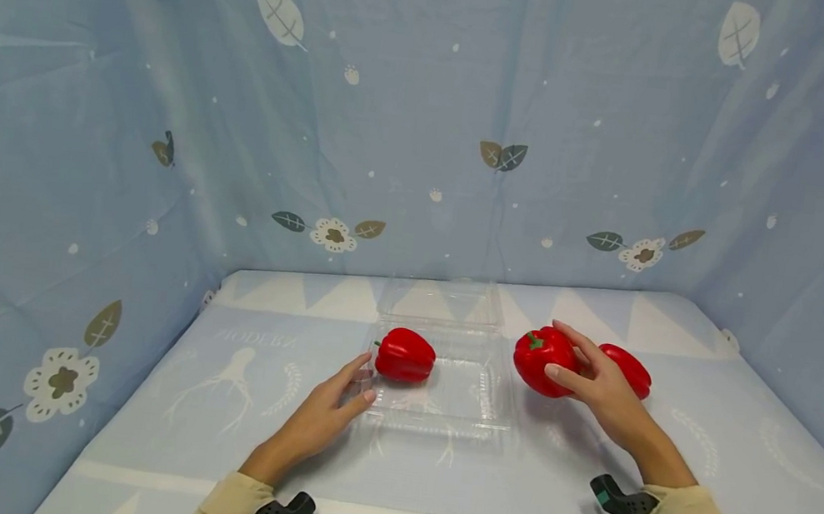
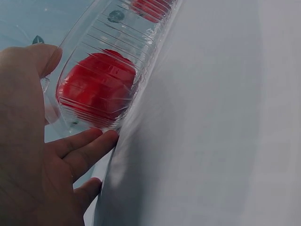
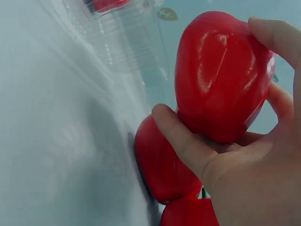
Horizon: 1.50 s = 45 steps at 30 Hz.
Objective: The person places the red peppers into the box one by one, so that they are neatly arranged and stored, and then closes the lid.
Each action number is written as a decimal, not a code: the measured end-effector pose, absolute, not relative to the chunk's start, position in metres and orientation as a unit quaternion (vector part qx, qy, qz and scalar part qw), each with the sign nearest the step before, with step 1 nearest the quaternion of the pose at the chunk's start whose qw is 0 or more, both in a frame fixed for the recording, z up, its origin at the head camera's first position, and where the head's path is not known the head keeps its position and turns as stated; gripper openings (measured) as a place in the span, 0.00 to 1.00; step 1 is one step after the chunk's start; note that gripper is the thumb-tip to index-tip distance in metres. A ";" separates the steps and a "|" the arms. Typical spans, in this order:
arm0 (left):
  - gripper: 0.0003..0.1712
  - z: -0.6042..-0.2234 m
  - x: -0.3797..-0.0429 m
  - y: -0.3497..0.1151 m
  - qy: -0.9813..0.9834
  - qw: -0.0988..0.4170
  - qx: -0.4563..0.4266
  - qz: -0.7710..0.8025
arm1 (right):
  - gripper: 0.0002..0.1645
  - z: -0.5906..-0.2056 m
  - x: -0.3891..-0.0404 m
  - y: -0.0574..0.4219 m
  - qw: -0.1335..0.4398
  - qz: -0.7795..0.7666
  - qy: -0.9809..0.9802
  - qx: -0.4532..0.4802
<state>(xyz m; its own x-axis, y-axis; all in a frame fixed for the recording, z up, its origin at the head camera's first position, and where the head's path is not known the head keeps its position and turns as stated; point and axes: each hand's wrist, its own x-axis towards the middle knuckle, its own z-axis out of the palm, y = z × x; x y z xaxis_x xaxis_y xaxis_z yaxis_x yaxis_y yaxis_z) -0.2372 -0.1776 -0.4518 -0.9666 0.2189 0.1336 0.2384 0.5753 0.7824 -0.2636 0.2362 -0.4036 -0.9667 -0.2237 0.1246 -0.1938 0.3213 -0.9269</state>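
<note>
A clear plastic clamshell container (image 1: 469, 393) lies with its lid folded back, and one red bell pepper (image 1: 405, 357) rests on its side in the left part. At the container's left wall is my left hand (image 1: 320, 411), its fingertips touching the plastic and its thumb near the front corner. To the right of the container, my right hand (image 1: 605, 390) holds a second red bell pepper (image 3: 221, 77) between thumb and fingers, green stem facing left in the head view. Another red bell pepper (image 1: 630, 370) lies on the table, partly hidden by that hand.
In the right wrist view, two red peppers lie below the held one: one pepper (image 3: 164, 162) and, at the bottom edge, another pepper (image 3: 190, 214). The transparent lid (image 1: 441, 300) extends toward the back. A blue patterned curtain (image 1: 426, 124) borders the table (image 1: 229, 422).
</note>
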 end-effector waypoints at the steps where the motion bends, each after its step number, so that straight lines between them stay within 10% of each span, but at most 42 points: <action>1: 0.39 -0.452 -0.237 -0.177 -0.887 0.012 -0.130 -0.443 | 0.50 -0.403 -0.264 0.235 0.014 -0.564 0.816 -0.128; 45: 0.33 -0.452 -0.237 -0.181 -0.862 0.033 -0.185 -0.471 | 0.49 -0.385 -0.283 0.197 0.031 -0.585 0.798 -0.140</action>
<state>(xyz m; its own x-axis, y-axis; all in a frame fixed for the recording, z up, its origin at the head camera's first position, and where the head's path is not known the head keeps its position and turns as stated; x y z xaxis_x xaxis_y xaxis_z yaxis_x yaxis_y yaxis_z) -0.2373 -0.1815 -0.4525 -0.9291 0.2886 0.2312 0.3504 0.4878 0.7995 -0.2829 0.1968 -0.3855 -0.9586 -0.2602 0.1152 -0.1881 0.2757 -0.9427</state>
